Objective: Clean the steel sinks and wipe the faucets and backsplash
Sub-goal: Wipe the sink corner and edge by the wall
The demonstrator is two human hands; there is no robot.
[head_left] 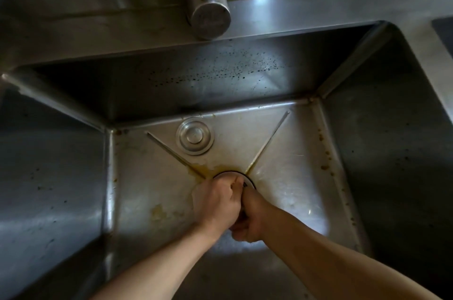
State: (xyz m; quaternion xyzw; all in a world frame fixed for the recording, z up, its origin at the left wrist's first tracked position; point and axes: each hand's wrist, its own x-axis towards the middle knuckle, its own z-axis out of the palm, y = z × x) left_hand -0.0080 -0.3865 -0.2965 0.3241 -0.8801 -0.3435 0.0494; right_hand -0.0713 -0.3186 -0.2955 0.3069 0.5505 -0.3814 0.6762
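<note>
While both hands curl tight over the drain [248,181], left hand [215,201] and right hand [247,223] hide whatever their fingers grip.

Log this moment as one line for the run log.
stage: sink floor | left hand: curled at drain | right hand: curled beside it, contents hidden | plug: on floor near back wall | faucet: untouched

- Legible text, labels, brands, numbers, signs: none.
- Steel sink [245,84], faucet spout [210,15], round stopper [195,138]: surfaces bare of any readable marking.
</note>
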